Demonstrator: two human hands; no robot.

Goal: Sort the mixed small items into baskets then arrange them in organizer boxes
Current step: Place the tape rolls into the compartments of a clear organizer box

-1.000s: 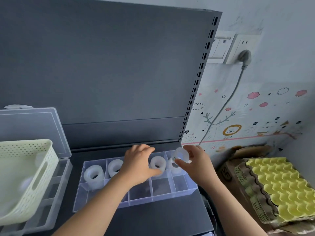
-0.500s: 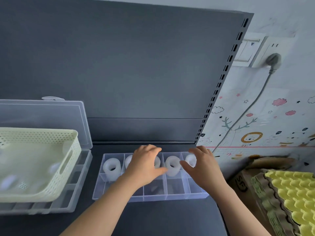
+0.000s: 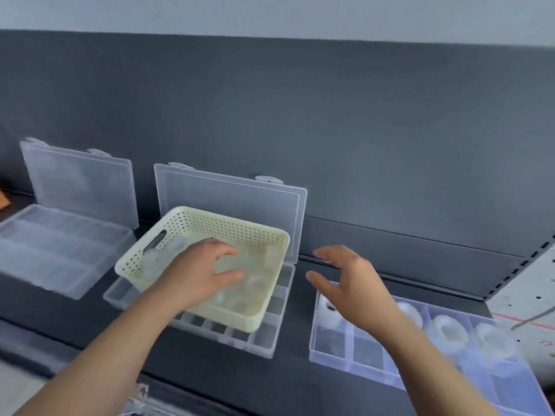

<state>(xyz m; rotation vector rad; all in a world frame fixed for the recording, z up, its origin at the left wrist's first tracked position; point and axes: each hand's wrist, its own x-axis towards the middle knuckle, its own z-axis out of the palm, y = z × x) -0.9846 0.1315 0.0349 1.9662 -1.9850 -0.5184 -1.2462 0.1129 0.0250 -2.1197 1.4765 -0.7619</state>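
Blurring smears most of the view, and the pale translucent pieces lying in the cream perforated basket point(image 3: 195, 223) are too soft to count or name. That basket sits on top of the middle organizer box point(image 3: 264, 343), hiding most of its compartments; only the front row and the right end show. The right organizer box point(image 3: 339, 346) runs off the lower right edge, so its far end is cut away, and the right forearm covers part of its back row. An orange scrap at the far left edge is clipped and cannot be identified.

Both forearms enter from the bottom edge. The left hand point(image 3: 198, 277) reaches over the near wall of the basket, palm down, fingers loosely spread toward the right with the thumb apart; it seems to hold nothing. The right hand point(image 3: 351, 283) hovers above the left end of the right organizer box, fingers gently curved and separated, thumb out to the left, released and touching nothing.

Three organizer boxes stand in a row on the dark shelf point(image 3: 210, 373). The left organizer box point(image 3: 54, 253) and the middle one have clear lids point(image 3: 228, 202) tipped up against the grey back panel point(image 3: 300, 115). One basket is in view. Four clear tape-like rings point(image 3: 450, 328) sit in the back row of the right box, one per compartment, the leftmost partly behind the right hand; its front compartments hold nothing visible
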